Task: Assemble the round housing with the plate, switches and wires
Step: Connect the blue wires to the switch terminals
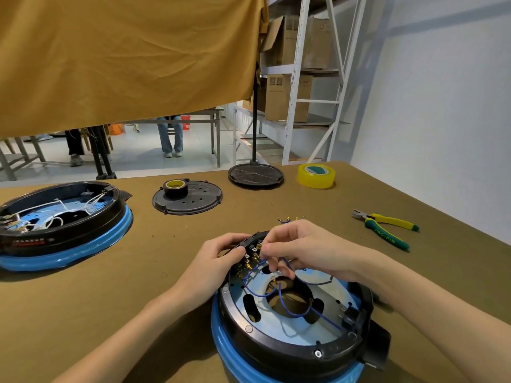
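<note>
Two hands wiring: left hand (221,254) gripping black switch block (250,241), right hand (297,248) pinching thin blue wire (264,262) above round blue-and-black housing (276,346); next, seating terminal.

An ochre cloth (124,59) hangs across the upper left of the frame. On the brown tabletop (83,313), a yellow tape roll (316,175) sits at upper right, with green-and-yellow pliers (387,228) below it. Metal shelving (296,78) with cardboard boxes (287,98) stands behind.
</note>
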Tool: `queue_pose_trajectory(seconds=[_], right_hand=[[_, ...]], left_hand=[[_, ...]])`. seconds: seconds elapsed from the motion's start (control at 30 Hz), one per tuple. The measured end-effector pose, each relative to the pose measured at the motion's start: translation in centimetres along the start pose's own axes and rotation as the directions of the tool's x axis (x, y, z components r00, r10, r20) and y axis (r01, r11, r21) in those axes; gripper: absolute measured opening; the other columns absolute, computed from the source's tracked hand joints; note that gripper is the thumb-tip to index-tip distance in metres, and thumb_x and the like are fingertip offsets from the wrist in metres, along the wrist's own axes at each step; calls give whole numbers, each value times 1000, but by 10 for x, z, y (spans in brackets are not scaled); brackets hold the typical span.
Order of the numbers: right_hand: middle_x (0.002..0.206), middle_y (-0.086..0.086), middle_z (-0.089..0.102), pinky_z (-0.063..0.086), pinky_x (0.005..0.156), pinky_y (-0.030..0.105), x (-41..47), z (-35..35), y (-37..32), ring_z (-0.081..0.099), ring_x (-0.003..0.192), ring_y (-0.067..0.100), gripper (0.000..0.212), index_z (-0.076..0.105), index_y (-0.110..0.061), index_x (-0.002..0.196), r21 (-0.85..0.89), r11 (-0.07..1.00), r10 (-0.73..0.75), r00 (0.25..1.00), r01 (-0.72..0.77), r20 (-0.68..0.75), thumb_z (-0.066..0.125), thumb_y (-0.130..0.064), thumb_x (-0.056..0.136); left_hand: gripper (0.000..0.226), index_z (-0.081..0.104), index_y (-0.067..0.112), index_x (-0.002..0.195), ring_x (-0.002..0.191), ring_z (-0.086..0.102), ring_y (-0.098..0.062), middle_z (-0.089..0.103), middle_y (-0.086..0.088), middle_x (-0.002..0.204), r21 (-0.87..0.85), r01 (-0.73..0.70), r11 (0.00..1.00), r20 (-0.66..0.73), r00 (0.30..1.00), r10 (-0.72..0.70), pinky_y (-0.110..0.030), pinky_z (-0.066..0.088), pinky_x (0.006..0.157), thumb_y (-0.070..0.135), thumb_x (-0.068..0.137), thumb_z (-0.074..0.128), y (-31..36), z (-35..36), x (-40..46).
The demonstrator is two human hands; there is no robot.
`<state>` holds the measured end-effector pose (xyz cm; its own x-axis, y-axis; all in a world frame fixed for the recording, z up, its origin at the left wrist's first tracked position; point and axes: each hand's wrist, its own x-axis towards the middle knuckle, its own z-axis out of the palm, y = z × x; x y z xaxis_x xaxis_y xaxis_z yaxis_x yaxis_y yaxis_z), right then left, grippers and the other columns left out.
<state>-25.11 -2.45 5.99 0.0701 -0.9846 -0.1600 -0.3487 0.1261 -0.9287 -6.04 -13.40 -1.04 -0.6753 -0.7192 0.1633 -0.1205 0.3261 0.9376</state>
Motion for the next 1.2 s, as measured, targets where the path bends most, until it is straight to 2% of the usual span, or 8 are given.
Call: queue_pose_trajectory(seconds=[0.2, 0.3, 0.43, 0.57, 0.77, 0.9, 1.07, 1.2], right_hand=[[82, 4, 73, 49, 65, 18, -7, -3, -10, 59, 72, 8, 15, 79, -13, 98, -115, 984, -145, 988, 138, -52, 68, -22, 99], [74, -3, 73, 45, 60, 17, -8, -2, -15, 59, 65, 5, 11, 81, -16, 92, -330, 911, -304, 944, 249, -127, 72, -21, 96], [76, -4, 75, 54, 67, 27, -3, 12, -2, 66, 71, 8, 10, 83, -19, 88, -578, 799, -364, 898, 163, -249, 75, -22, 92], [74, 1, 73, 54, 69, 39, 0, 23, 13, 65, 69, 16, 10, 82, -22, 85, -614, 786, -308, 908, 75, -283, 74, -24, 92], [79, -2, 75, 57, 71, 40, 2, 30, 12, 67, 74, 15, 12, 83, -27, 87, -681, 732, -284, 911, 5, -298, 73, -32, 91], [76, -5, 71, 54, 66, 34, 5, 39, 12, 64, 74, 13, 14, 82, -30, 88, -714, 699, -292, 895, -41, -338, 72, -38, 90], [71, -10, 63, 32, 55, 14, 8, 45, 14, 59, 75, 9, 14, 81, -35, 86, -731, 680, -325, 872, -53, -366, 69, -41, 90], [74, -10, 65, 37, 58, 20, 7, 44, 16, 60, 76, 10, 14, 81, -35, 87, -732, 680, -343, 860, -49, -377, 70, -43, 90]], left_hand=[[27, 69, 27, 125, 106, 70, -12, 74, 3, 114, -34, -5, 999, 6, 1000, 5, -30, 57, 90, 17, 105, 54, -1, 0, 1], [27, 69, 27, 124, 107, 70, -11, 75, 4, 114, -43, -10, 999, 11, 1000, 10, -27, 56, 90, 16, 105, 54, -1, 0, 1], [26, 70, 29, 122, 109, 70, -11, 75, 6, 113, -48, -15, 999, -29, 999, 14, -29, 57, 90, 17, 104, 57, -3, 2, 0], [20, 73, 29, 114, 108, 70, -12, 76, 6, 108, -38, -12, 999, -127, 992, 7, -35, 59, 91, 17, 100, 64, -6, 3, 0], [17, 73, 27, 114, 105, 70, -15, 76, 2, 106, -2, 4, 1000, -128, 992, -4, -42, 59, 93, 20, 100, 65, -4, 2, 1], [17, 73, 26, 112, 103, 71, -14, 76, 5, 103, 19, 5, 1000, -135, 991, -3, -37, 59, 90, 19, 99, 65, -3, 3, 0], [20, 78, 26, 114, 95, 73, -8, 78, 10, 98, 79, -8, 997, -207, 978, 24, -35, 62, 85, 21, 96, 68, 1, 5, -4], [16, 82, 26, 105, 90, 73, -4, 78, 13, 91, 152, -6, 988, -285, 957, 50, -37, 63, 85, 23, 92, 73, 4, 5, -7]])
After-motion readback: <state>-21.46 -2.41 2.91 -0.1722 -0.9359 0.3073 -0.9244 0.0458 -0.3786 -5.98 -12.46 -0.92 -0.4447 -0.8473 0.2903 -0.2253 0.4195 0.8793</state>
